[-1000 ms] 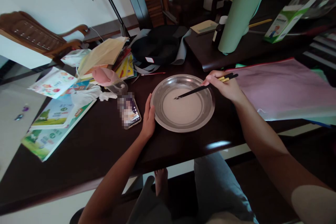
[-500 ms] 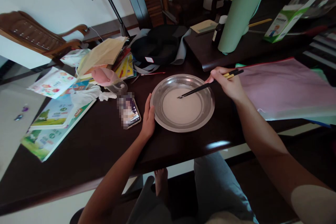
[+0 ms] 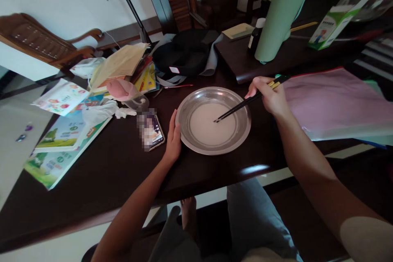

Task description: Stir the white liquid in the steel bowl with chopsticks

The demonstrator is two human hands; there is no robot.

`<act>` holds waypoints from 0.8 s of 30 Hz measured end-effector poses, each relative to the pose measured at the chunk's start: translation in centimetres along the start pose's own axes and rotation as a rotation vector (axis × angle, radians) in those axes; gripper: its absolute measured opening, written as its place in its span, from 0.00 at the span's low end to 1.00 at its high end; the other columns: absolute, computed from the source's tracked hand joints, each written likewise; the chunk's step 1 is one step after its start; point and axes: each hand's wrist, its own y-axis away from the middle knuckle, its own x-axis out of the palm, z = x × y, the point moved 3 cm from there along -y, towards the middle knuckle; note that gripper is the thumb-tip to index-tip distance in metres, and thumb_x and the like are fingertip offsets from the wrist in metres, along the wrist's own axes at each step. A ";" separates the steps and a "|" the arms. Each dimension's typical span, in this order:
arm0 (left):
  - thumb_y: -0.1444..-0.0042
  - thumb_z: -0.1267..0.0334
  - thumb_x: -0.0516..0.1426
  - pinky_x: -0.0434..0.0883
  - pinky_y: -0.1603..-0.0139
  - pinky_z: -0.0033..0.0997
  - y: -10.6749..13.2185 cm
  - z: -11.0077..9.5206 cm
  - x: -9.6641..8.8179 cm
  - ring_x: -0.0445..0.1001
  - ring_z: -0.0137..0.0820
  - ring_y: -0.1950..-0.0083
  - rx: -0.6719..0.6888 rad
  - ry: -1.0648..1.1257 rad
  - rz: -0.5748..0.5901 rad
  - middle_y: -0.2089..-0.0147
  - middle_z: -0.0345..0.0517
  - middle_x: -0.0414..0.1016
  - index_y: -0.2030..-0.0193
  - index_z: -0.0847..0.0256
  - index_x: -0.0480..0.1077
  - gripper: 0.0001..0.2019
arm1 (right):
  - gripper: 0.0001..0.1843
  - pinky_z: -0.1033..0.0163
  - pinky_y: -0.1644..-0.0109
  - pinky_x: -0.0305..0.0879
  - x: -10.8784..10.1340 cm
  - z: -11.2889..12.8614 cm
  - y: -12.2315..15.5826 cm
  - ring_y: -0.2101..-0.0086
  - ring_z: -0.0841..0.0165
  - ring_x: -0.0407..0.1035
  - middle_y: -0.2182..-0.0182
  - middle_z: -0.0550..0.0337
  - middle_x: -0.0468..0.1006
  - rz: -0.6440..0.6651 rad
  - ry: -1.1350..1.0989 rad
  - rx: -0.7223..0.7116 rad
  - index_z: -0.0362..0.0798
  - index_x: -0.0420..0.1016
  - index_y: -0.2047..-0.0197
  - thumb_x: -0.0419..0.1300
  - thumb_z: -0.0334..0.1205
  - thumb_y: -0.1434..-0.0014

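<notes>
The fingers of the right hand (image 3: 270,95) are closed in a pinch around a pair of black chopsticks (image 3: 236,109), whose gold bands show behind the grip. The sticks lie close together and slant down to the left, over the right side of a round metal basin (image 3: 215,150); their tips meet the cloudy, whitish liquid (image 3: 208,127) just right of its middle. The fingers of the left hand (image 3: 174,138) are extended, nearly straight, and laid against the left side of the basin's rim — they touch it without curling around it.

The basin sits flat on the dark tabletop (image 3: 123,176), near the person's edge. Just left of the left hand lies a phone (image 3: 157,133), its screen lit and partly pixelated. Beyond it stand a pink-topped clear object (image 3: 119,90) and crumpled white tissue (image 3: 100,111), with colourful booklets (image 3: 58,136) farther left and a tan envelope (image 3: 124,63) on the pile behind.

A thin red pen (image 3: 179,86) lies behind the basin, and past that a black bag (image 3: 184,55). To the right of the right hand spreads a pink folder (image 3: 331,104); behind, on a raised dark surface, stand a tall green flask (image 3: 278,20), a small dark bottle (image 3: 255,37) with a white cap — and a green-and-white box (image 3: 333,28).
</notes>
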 end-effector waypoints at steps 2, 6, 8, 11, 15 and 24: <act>0.35 0.46 0.49 0.46 0.25 0.42 0.0 0.2 0.0 0.50 0.37 0.25 -0.001 0.006 -0.003 0.25 0.42 0.51 0.29 0.49 0.54 0.29 | 0.26 0.60 0.64 0.69 0.4 0.1 0.2 0.74 0.67 0.73 0.80 0.60 0.76 0.062 0.006 0.010 0.50 0.72 0.81 0.58 0.61 0.42; 0.35 0.46 0.48 0.46 0.25 0.42 -0.1 0.6 -0.1 0.50 0.37 0.25 -0.018 0.017 -0.007 0.25 0.42 0.51 0.29 0.49 0.53 0.29 | 0.21 0.60 0.59 0.69 1.3 0.3 0.5 0.67 0.66 0.76 0.73 0.59 0.81 0.205 0.056 0.004 0.51 0.77 0.74 0.59 0.58 0.41; 0.35 0.46 0.48 0.46 0.25 0.43 -0.1 0.6 -0.1 0.50 0.37 0.25 -0.014 0.013 -0.003 0.24 0.42 0.50 0.29 0.48 0.53 0.29 | 0.20 0.59 0.59 0.69 1.0 0.2 0.3 0.68 0.65 0.76 0.73 0.59 0.81 0.153 0.065 -0.002 0.52 0.76 0.75 0.60 0.58 0.41; 0.35 0.46 0.48 0.47 0.25 0.43 0.0 0.3 0.0 0.50 0.38 0.25 -0.003 0.005 0.002 0.25 0.42 0.51 0.29 0.48 0.53 0.29 | 0.24 0.58 0.62 0.69 0.1 -0.1 0.0 0.73 0.66 0.73 0.79 0.60 0.77 -0.001 0.019 -0.009 0.51 0.73 0.80 0.59 0.60 0.42; 0.35 0.46 0.48 0.46 0.25 0.43 0.1 0.0 0.0 0.50 0.38 0.25 -0.007 -0.004 -0.001 0.25 0.44 0.51 0.29 0.50 0.53 0.30 | 0.25 0.60 0.65 0.68 0.5 0.0 0.2 0.75 0.67 0.72 0.80 0.60 0.76 0.068 -0.024 0.011 0.50 0.73 0.81 0.59 0.59 0.41; 0.35 0.47 0.48 0.46 0.25 0.42 -0.1 0.5 0.0 0.50 0.37 0.25 -0.009 0.011 -0.004 0.25 0.42 0.51 0.29 0.49 0.53 0.29 | 0.23 0.58 0.62 0.69 0.1 -0.2 0.0 0.73 0.66 0.74 0.79 0.60 0.77 0.006 0.018 -0.007 0.51 0.73 0.80 0.60 0.59 0.42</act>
